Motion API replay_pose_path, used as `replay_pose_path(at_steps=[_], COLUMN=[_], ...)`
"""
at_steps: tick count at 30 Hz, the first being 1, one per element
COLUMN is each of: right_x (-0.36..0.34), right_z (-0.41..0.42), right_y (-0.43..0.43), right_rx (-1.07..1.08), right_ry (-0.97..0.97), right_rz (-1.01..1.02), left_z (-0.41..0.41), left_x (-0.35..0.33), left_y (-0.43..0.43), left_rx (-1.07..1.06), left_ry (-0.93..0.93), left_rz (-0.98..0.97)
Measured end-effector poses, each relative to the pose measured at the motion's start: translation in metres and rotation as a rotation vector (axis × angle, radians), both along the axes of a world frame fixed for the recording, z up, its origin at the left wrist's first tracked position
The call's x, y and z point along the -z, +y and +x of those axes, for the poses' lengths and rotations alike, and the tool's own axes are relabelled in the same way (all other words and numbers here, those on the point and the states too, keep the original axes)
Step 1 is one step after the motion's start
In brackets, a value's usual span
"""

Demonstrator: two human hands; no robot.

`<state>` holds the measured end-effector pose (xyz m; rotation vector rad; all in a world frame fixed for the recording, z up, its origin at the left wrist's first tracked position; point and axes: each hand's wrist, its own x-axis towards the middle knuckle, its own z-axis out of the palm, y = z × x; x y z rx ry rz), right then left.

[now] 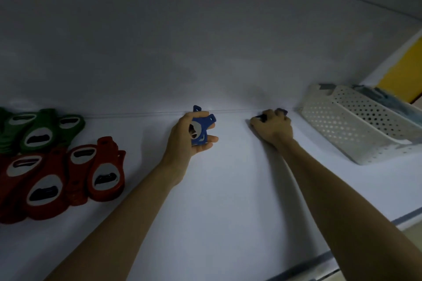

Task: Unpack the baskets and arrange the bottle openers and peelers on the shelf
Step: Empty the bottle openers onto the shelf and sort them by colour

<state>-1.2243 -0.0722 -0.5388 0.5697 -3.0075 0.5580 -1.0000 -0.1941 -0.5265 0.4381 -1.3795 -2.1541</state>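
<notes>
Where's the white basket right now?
In the head view, the white basket sits on the right of the shelf, just right of the right hand.

Dark object [281, 111] mostly hidden beneath fingers [268, 114] of right hand [274, 130]

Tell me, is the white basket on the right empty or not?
Not empty. Bluish items show over the far rim of the white basket; what they are cannot be told.

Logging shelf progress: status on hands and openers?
Left hand grips blue bottle openers. Right hand curls round a dark item, identity unclear. Red openers, green openers piled left; perforated basket right, nothing blocking.
</notes>
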Motion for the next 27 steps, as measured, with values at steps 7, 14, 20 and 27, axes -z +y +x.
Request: replay_pose_path(at_steps=[7,14,20,27], right_x=[-0.004,-0.011,-0.006,-0.003], right_z=[-0.002,0.012,0.097,0.135], right_y=[-0.001,0.000,-0.033,-0.040], right_rx=[0.134,0.000,-0.194,-0.370], right_ry=[0.065,-0.083,-0.051,-0.062], right_rz=[-0.081,0.075,0.114,0.178], left_z=[0.000,0.001,0.003,0.003], left_x=[-0.001,-0.003,-0.001,0.002], left_y=[0.001,0.001,0.001,-0.004], left_rx=[-0.005,-0.024,-0.087,-0.146], left_ry=[-0.004,-0.028,-0.026,0.047], left_rz=[0.001,0.036,0.050,0.207])
